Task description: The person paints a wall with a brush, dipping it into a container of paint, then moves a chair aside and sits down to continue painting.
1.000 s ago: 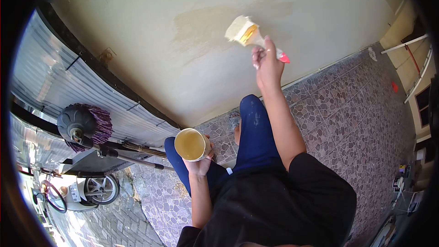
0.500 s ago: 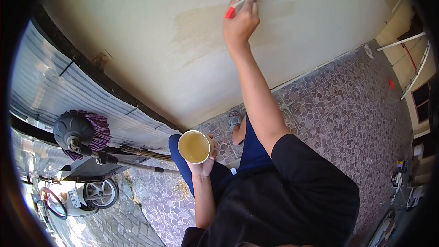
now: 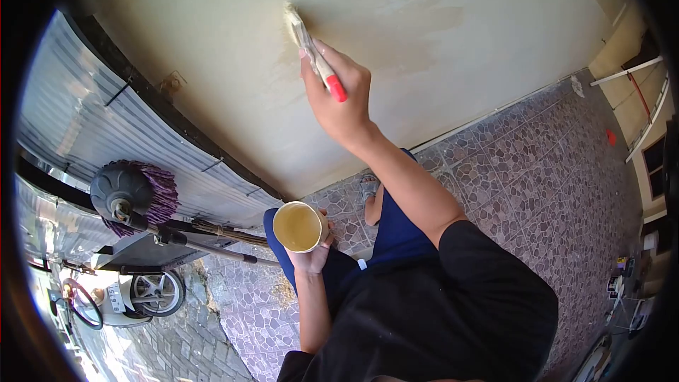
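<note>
My right hand (image 3: 339, 95) grips a paintbrush (image 3: 318, 64) whose pale handle ends in a red tip. Its bristles touch the cream wall (image 3: 233, 85), at the left end of a darker, wet-looking patch (image 3: 382, 35). Lower down, my left hand (image 3: 313, 258) is wrapped round a pail (image 3: 324, 230), held upright in front of my legs. Pale yellowish paint (image 3: 296, 226) shows inside it. Part of the left fingers is hidden behind the pail.
A mop with a purple head (image 3: 159, 194) leans at the left by a corrugated metal sheet (image 3: 92, 92), a bundle of sticks (image 3: 230, 233) beside it. A motorbike (image 3: 141, 297) stands at lower left. Stone-patterned tiles (image 3: 523, 163) meet the wall's foot. Assorted items (image 3: 619, 279) lie far right.
My right hand has swept the paintbrush leftward and somewhat down across the wall, and the brush now tilts the other way. My left hand and the pail have barely moved.
</note>
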The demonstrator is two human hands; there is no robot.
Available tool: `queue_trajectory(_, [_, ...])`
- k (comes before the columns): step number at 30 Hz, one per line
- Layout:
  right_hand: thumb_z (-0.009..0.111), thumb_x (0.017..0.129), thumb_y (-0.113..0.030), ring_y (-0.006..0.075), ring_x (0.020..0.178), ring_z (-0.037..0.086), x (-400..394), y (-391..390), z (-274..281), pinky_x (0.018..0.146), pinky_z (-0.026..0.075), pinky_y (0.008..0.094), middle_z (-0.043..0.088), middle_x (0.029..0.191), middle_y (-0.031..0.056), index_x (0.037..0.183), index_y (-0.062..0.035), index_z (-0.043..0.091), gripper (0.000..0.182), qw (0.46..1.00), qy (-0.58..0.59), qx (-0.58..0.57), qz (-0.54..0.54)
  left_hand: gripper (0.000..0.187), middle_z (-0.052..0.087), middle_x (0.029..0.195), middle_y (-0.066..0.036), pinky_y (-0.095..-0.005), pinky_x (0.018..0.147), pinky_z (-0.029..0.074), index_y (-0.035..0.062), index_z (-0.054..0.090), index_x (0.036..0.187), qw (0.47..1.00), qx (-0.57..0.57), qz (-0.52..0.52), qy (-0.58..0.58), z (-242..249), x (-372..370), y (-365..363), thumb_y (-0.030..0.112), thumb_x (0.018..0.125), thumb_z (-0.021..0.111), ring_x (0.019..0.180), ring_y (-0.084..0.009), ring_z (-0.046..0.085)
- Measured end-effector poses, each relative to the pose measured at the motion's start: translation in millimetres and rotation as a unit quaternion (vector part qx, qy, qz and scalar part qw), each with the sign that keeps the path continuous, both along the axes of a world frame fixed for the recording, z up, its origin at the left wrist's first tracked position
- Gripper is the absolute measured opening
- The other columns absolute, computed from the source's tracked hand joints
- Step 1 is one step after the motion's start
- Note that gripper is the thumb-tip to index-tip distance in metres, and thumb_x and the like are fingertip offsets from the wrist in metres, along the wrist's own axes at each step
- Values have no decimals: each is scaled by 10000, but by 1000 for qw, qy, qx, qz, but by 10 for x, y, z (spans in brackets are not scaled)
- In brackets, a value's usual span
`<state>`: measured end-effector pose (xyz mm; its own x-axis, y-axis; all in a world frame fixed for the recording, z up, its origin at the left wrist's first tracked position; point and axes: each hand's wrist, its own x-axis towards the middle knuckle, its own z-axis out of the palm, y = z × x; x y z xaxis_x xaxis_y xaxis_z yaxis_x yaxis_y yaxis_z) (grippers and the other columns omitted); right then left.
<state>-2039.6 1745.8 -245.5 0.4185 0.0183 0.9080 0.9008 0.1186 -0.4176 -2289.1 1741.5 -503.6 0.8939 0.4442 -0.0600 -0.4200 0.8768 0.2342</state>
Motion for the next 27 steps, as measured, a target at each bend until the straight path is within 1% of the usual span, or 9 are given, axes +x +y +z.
queue_trajectory(1, [734, 983, -98, 194, 626, 673, 9, -104, 151, 551, 516, 316, 716, 786, 126, 1177, 94, 714, 274, 984, 99, -34, 142, 630, 585, 1382, -246, -377, 671, 574, 123, 577, 1435, 1000, 0, 1, 1, -7, -1, -5, 592, 1017, 536, 1085, -426, 624])
queue_trajectory(2, [730, 1002, -136, 139, 636, 671, 48, -175, 224, 535, 502, 284, 727, 795, 96, 1165, 87, 723, 276, 938, 194, -66, 280, 633, 583, 1389, -246, -380, 669, 579, 124, 577, 1435, 1000, -4, -3, 0, -12, 4, -9, 597, 1017, 533, 1089, -428, 624])
queue_trajectory(3, [717, 1028, -205, 66, 649, 642, 210, -155, 256, 519, 472, 233, 721, 792, 44, 1174, 66, 731, 308, 916, 201, -68, 339, 636, 582, 1396, -246, -384, 667, 584, 124, 577, 1435, 1000, -9, -6, -2, -15, 14, -20, 602, 1017, 530, 1093, -430, 625])
queue_trajectory(4, [717, 1028, -205, 66, 649, 642, 370, -153, 297, 519, 472, 233, 721, 792, 44, 1174, 66, 731, 308, 915, 202, -69, 341, 636, 582, 1396, -246, -384, 667, 584, 124, 577, 1435, 1000, -9, -4, -2, 15, 29, -45, 602, 1017, 530, 1093, -430, 625])
queue_trajectory(6, [718, 1029, -226, 72, 640, 638, 676, -177, 376, 514, 464, 227, 724, 786, 47, 1175, 54, 737, 317, 920, 225, -92, 307, 596, 624, 1339, -271, -402, 641, 600, 89, 575, 1418, 999, -34, -4, -1, 93, 71, -67, 548, 1056, 460, 1051, -434, 684])
queue_trajectory(10, [724, 1026, -238, 73, 639, 638, 1123, -372, 349, 527, 473, 230, 728, 789, 43, 1170, 53, 740, 325, 944, 180, -100, 259, 592, 628, 1338, -268, -397, 636, 595, 92, 581, 1416, 1000, -30, 2, 4, 161, 126, -100, 546, 1055, 460, 1058, -428, 682])
queue_trajectory(13, [726, 1024, -242, 66, 643, 631, 1315, -580, 315, 552, 485, 234, 740, 803, 45, 1155, 48, 751, 319, 968, 133, -112, 182, 597, 631, 1342, -266, -394, 629, 589, 95, 585, 1415, 999, -28, -3, 15, 159, 139, -111, 553, 1054, 459, 1059, -425, 684])
queue_trajectory(20, [717, 1030, -235, 57, 633, 609, 1828, -1107, 254, 536, 458, 228, 755, 827, 63, 1162, 61, 742, 325, 979, 154, -95, 93, 598, 624, 1356, -264, -393, 631, 588, 109, 583, 1421, 999, -18, -9, 34, 130, 192, -137, 565, 1055, 453, 1052, -441, 677])
queue_trajectory(27, [696, 1036, -243, 66, 635, 623, 2380, -1680, 231, 550, 477, 238, 754, 816, 63, 1085, 52, 745, 303, 977, 200, -74, 6, 587, 635, 1308, -262, -380, 591, 587, 83, 578, 1403, 999, -12, -20, 40, 191, 260, -207, 542, 1060, 449, 1035, -439, 681])
